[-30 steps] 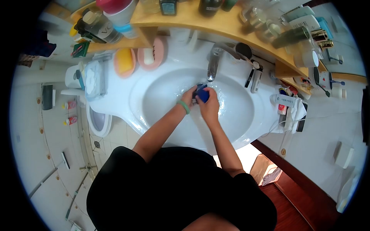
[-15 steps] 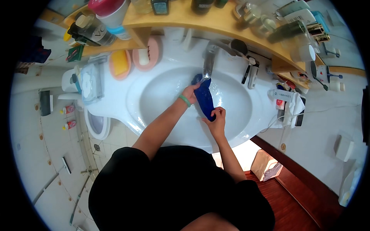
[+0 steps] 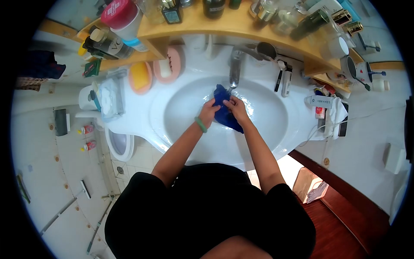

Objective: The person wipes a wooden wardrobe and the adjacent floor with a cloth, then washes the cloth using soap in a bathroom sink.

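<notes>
A wet, deep blue cloth (image 3: 223,115), long and narrow like a sock, is bunched over the white sink basin (image 3: 269,116). My left hand (image 3: 208,113), with a green bangle at its wrist, grips its left side. From the right, my right hand (image 3: 237,108) pinches the upper part close to the left fingers. The cloth's top end lies just beside the metal faucet (image 3: 235,71), and its lower end hangs down to the right beneath my right hand. Bright ripples of water show in the basin beside it.
Yellow soap (image 3: 140,75) and white soap (image 3: 165,68) sit in pink dishes at the back left. A wooden shelf (image 3: 194,28) crowded with bottles overhangs the sink. Toothbrushes lie right of the faucet; a tube (image 3: 321,102) and a cable are on the right ledge.
My right hand has moved up from the cloth's lower end to its upper part, near my left hand. The cloth, stretched out lengthwise before, is now bunched. The view has shifted slightly.
</notes>
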Motion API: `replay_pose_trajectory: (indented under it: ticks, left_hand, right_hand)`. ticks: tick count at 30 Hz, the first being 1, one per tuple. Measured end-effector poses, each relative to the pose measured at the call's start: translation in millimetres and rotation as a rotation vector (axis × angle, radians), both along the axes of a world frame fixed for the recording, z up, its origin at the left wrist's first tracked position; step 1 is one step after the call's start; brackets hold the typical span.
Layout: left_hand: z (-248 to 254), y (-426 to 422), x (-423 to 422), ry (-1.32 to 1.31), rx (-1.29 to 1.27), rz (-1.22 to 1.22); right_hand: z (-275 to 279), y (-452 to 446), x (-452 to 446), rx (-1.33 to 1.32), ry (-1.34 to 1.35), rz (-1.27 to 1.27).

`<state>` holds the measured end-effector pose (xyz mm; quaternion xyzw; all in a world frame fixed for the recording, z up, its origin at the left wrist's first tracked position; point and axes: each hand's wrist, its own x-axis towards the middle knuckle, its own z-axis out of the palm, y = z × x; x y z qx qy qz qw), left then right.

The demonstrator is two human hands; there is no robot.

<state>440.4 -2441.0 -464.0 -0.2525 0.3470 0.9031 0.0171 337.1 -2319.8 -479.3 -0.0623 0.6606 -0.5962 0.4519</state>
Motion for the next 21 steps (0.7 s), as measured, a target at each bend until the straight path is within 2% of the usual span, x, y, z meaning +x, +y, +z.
replay_pose_trajectory:
  ticks: [1, 3, 7, 9, 10, 11, 12, 16, 18, 19, 21]
  left_hand:
    - [0.3, -5.2, 4.9, -0.015, -0.044, 0.036]
    - [1.6, -16.5, 14.1, -0.034, -0.092, 0.075]
    - [18.1, -34.3, 22.9, 0.018, -0.17, 0.15]
    - [33.1, -41.2, 21.9, 0.016, 0.017, 0.13]
    - [32.1, -44.6, 22.1, 0.017, 0.018, 0.131]
    - [30.0, -48.0, 22.5, -0.017, 0.227, 0.112]
    - [27.4, -50.1, 22.6, -0.052, 0.437, 0.093]
    - [3.8, -47.7, 19.5, -0.012, 0.453, 0.083]
    - [-2.5, -45.4, 15.3, -0.065, 0.221, 0.257]
    - [-13.1, -48.5, 16.3, -0.063, 0.222, 0.256]
    - [-35.1, -58.4, 22.0, -0.053, -0.154, 0.212]
  right_hand:
    - [-0.4, -4.8, -0.9, -0.006, -0.001, 0.0]
    - [-1.5, -13.3, -1.0, -0.084, -0.134, -0.226]
    - [3.9, -16.8, -8.9, -0.183, -0.122, -0.22]
    - [14.3, -14.3, -12.6, -0.218, -0.163, -0.202]
    - [17.2, -14.6, -14.5, -0.226, -0.106, -0.201]
    - [20.8, -14.5, -15.6, -0.233, -0.049, -0.199]
    - [25.8, -11.7, -16.3, -0.235, -0.1, -0.215]
    - [12.2, 2.3, -23.3, -0.244, -0.096, -0.232]
    - [12.2, 8.7, -24.4, -0.343, -0.112, -0.242]
    - [14.8, 12.1, -24.9, -0.342, -0.109, -0.243]
    - [20.9, 19.5, -25.9, -0.324, -0.143, -0.27]
